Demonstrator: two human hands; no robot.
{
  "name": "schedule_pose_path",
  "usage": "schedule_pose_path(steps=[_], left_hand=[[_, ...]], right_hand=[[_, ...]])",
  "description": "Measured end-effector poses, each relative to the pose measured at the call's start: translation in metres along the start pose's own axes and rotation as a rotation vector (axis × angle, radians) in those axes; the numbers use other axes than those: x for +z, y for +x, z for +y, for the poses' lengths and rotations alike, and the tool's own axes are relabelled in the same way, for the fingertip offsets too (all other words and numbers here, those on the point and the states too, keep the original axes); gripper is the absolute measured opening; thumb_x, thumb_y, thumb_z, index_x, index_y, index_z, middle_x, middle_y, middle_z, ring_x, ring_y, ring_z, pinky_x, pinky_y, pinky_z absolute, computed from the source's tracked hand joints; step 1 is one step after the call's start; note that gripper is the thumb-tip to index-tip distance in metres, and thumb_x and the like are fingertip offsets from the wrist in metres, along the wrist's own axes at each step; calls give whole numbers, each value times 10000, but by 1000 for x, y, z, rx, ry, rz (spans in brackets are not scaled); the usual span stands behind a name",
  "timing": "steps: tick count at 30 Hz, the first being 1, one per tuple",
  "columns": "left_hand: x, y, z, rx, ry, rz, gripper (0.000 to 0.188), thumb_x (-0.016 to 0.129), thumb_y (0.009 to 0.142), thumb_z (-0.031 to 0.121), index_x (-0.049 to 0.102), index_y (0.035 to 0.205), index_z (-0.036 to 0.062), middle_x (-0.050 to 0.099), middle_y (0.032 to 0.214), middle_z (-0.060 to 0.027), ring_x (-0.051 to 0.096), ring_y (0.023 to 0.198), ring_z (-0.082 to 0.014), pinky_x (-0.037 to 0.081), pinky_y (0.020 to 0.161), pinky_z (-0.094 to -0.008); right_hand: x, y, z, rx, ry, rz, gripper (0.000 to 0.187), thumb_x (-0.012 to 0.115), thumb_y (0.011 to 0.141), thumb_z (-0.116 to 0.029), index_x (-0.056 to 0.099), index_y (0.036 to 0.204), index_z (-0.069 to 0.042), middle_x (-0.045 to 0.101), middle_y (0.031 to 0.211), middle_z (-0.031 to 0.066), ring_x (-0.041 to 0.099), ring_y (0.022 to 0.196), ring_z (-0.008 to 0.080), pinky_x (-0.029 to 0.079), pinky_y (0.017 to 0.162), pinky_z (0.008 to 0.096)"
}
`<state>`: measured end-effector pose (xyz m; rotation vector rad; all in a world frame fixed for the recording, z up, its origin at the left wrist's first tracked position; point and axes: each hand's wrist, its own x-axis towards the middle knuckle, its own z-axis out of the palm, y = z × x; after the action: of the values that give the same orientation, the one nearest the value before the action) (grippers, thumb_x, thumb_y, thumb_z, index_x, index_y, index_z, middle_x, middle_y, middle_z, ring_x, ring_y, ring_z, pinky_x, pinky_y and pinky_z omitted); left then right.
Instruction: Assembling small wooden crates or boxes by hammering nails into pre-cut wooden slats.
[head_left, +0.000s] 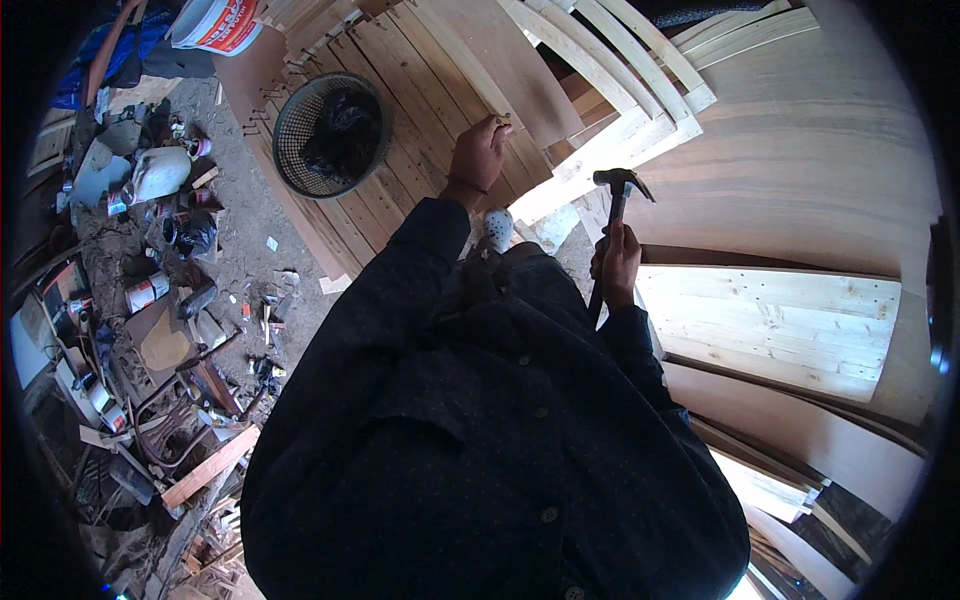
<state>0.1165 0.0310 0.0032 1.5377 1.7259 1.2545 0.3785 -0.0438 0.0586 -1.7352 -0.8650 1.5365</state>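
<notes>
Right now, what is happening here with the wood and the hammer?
A person in a dark shirt stands over a slatted wooden panel. The right hand grips a hammer by its handle, head raised. The left hand pinches something small, hard to make out, against the slats. A black mesh basket lies on the panel, with tools and scraps on the ground to the left.

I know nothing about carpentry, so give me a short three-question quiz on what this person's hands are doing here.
1. True or false: the right hand holds a hammer by its handle.
2. Which sits nearest the left hand? A) white bucket B) black mesh basket C) spray can
3. Fill in: the left hand pinches something small against a wooden ____.

Key: 1 true. 2 B. 3 panel; the pinched item is too small to identify.
</notes>
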Motion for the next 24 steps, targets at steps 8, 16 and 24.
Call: schedule_pose_path(steps=[8,16,24], left_hand=[[-4,0,7,116,192,-61,96,546,895,70,598,955,16,641,921,-180,621,876,-366,510,738,-411],[3,2,3,281,273,-92,119,568,892,109,608,973,32,633,908,-156,609,882,-342,503,770,-408],[-2,-2,0,241,221,-53,156,561,895,91,620,1028,35,629,942,-161,598,913,-341,494,798,-408]], right_hand=[[6,3,-4,-8,-18,-23,376,454,985,-396,505,892,-36,423,523,-4,392,351,78,304,308,247],[31,-1,-45,-587,-597,-106,247,506,962,-266,502,1015,-25,600,680,205,630,611,393,476,522,463],[55,24,-39,-748,-696,-182,184,535,935,-209,450,1025,-72,632,744,238,625,680,449,494,550,518]])
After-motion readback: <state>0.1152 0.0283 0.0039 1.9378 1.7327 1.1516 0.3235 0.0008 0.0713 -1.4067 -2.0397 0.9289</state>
